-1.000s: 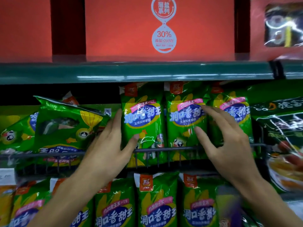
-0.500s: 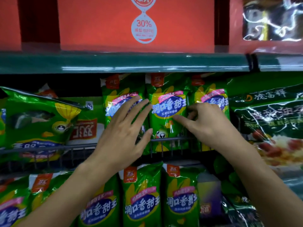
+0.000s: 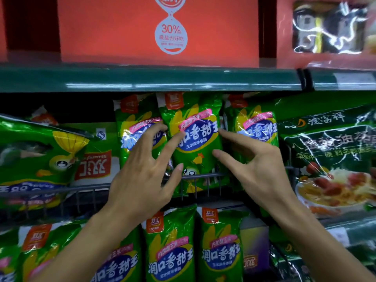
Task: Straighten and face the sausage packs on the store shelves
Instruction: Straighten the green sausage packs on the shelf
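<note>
Both hands up at middle shelf. Left hand (image 3: 142, 171) spread, fingers straight, touching left pack (image 3: 138, 129) and edge of middle pack (image 3: 195, 139). Right hand (image 3: 254, 161) loose, unclenched, fingertips at middle pack's right edge, gripping nothing. Three packs upright, facing front behind wire rail (image 3: 203, 176) (good progress). Still undone: tipped pack (image 3: 40, 151) far left, lying askew. Lower row looks faced.

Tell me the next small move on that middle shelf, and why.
Probably close both hands on the middle green pack and square it upright. The left hand and right hand flank it with fingers spread, not yet gripping, and it leans slightly against its neighbours behind the wire rail.
</note>
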{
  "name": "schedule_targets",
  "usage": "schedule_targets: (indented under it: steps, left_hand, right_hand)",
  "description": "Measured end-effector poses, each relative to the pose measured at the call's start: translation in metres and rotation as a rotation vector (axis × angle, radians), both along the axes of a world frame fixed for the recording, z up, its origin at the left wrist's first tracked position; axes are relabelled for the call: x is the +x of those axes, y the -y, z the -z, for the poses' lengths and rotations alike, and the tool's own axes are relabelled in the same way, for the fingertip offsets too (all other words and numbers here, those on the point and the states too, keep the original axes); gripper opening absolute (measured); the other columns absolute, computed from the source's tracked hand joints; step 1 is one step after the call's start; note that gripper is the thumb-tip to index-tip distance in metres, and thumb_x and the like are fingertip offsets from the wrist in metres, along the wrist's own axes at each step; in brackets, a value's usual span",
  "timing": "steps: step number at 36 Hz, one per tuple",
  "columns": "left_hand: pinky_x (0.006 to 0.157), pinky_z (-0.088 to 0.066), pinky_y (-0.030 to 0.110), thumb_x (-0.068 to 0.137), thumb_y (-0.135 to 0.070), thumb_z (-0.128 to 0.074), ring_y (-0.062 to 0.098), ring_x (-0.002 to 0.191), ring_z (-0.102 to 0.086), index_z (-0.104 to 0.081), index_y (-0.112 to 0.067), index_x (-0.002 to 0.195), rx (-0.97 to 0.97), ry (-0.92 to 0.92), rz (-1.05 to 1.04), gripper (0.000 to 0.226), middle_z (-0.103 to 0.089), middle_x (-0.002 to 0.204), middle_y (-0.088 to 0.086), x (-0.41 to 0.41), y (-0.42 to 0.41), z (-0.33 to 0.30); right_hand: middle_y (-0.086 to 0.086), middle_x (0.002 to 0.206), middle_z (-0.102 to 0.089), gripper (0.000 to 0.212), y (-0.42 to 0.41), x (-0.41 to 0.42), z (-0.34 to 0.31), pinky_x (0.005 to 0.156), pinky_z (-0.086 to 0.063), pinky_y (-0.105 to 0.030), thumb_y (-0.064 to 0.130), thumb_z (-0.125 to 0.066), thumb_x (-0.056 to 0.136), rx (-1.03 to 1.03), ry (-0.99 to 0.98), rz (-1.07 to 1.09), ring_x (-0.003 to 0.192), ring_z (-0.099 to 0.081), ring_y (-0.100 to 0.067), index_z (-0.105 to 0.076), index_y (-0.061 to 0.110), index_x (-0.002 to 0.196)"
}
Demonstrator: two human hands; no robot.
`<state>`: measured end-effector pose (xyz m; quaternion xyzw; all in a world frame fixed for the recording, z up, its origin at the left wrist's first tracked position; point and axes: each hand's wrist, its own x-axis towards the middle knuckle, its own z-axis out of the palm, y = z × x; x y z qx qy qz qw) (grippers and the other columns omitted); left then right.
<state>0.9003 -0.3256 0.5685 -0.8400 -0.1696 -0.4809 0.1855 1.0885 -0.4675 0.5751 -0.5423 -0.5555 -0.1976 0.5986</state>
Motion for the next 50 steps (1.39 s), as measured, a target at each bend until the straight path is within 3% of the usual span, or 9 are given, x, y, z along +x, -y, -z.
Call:
schedule_targets:
  steps: [4, 12, 20, 24, 29, 34, 38, 43, 50]
  left_hand:
    - [0.106, -0.042, 0.039, 0.102, -0.047, -0.04, 0.027, 0.142, -0.037, -0.037, -0.024, 0.157, 0.024, -0.014, -0.026, 0.06, -0.029, 0.156, 0.01, 0.0, 0.0, 0.0]
    - [0.127, -0.011, 0.038, 0.106, -0.047, -0.034, 0.018, 0.158, -0.006, -0.019, -0.028, 0.163, 0.061, -0.109, 0.0, 0.062, -0.009, 0.171, 0.001, -0.003, -0.001, -0.003]
    - [0.127, 0.004, 0.036, 0.109, -0.044, -0.027, 0.013, 0.158, 0.009, -0.013, -0.028, 0.164, 0.1, -0.141, -0.02, 0.059, -0.001, 0.172, -0.01, 0.002, 0.004, -0.01]
    - [0.127, 0.003, 0.041, 0.11, -0.046, -0.024, 0.014, 0.158, 0.01, -0.014, -0.03, 0.163, 0.103, -0.186, -0.036, 0.057, 0.0, 0.172, -0.011, 0.001, 0.002, -0.009]
    - [0.127, 0.001, 0.045, 0.109, -0.052, -0.018, 0.013, 0.157, 0.011, -0.008, -0.035, 0.163, 0.114, -0.24, -0.055, 0.058, 0.004, 0.171, -0.014, -0.001, 0.0, -0.009]
    - [0.126, 0.003, 0.044, 0.108, -0.054, -0.018, 0.011, 0.157, 0.013, -0.007, -0.038, 0.163, 0.086, -0.247, -0.035, 0.058, 0.007, 0.17, -0.016, -0.002, 0.003, -0.011]
    - [0.125, 0.005, 0.043, 0.107, -0.056, -0.017, 0.009, 0.156, 0.016, -0.009, -0.039, 0.162, 0.06, -0.251, -0.002, 0.058, 0.01, 0.169, -0.02, -0.001, 0.003, -0.015]
    - [0.124, 0.004, 0.045, 0.106, -0.058, -0.017, 0.011, 0.156, 0.017, -0.006, -0.038, 0.163, 0.076, -0.257, -0.009, 0.061, 0.014, 0.169, -0.019, 0.004, 0.0, -0.018]
    - [0.124, 0.011, 0.042, 0.105, -0.062, -0.014, 0.01, 0.154, 0.022, 0.003, -0.046, 0.16, 0.053, -0.206, -0.014, 0.06, 0.014, 0.169, -0.02, 0.014, -0.004, -0.026]
  right_hand:
    - [0.014, 0.122, -0.069, 0.055, -0.006, -0.007, 0.0, 0.101, -0.053, -0.024, 0.026, -0.084, 0.082, -0.011, -0.132, -0.136, 0.114, -0.065, 0.002, -0.063, 0.03, 0.133]
    - [0.009, 0.107, -0.071, 0.047, -0.009, -0.003, -0.014, 0.086, -0.061, -0.025, 0.027, -0.081, 0.087, 0.079, -0.106, -0.026, 0.102, -0.071, -0.002, -0.067, 0.035, 0.131]
    - [0.0, 0.103, -0.077, 0.042, -0.011, 0.006, -0.03, 0.072, -0.054, -0.01, 0.032, -0.074, 0.093, -0.006, -0.012, 0.105, 0.072, -0.072, 0.002, -0.066, 0.029, 0.135]
    - [-0.001, 0.093, -0.076, 0.047, -0.008, 0.005, -0.034, 0.084, -0.055, -0.025, 0.036, -0.069, 0.096, -0.182, 0.084, 0.226, 0.079, -0.071, -0.01, -0.06, 0.028, 0.141]
    - [-0.006, 0.085, -0.074, 0.05, -0.006, 0.003, -0.031, 0.08, -0.057, -0.042, 0.041, -0.062, 0.1, -0.29, 0.161, 0.313, 0.076, -0.069, -0.024, -0.054, 0.023, 0.146]
    - [-0.012, 0.087, -0.076, 0.051, -0.002, -0.001, -0.029, 0.085, -0.054, -0.047, 0.037, -0.059, 0.102, -0.327, 0.248, 0.37, 0.088, -0.069, -0.036, -0.05, 0.017, 0.148]
    - [-0.007, 0.101, -0.077, 0.061, -0.003, 0.002, -0.008, 0.089, -0.059, -0.043, 0.039, -0.073, 0.092, -0.193, 0.232, 0.335, 0.093, -0.074, -0.021, -0.055, 0.013, 0.145]
    - [-0.003, 0.154, -0.049, 0.053, -0.016, 0.002, 0.013, 0.12, -0.035, -0.042, 0.04, -0.063, 0.099, 0.104, 0.572, 0.414, 0.147, -0.04, -0.021, -0.057, 0.011, 0.143]
    - [0.015, 0.17, -0.011, 0.064, -0.031, 0.008, 0.007, 0.127, -0.01, -0.047, 0.058, -0.033, 0.104, -0.126, 0.554, 0.418, 0.158, -0.004, -0.012, -0.022, 0.031, 0.161]
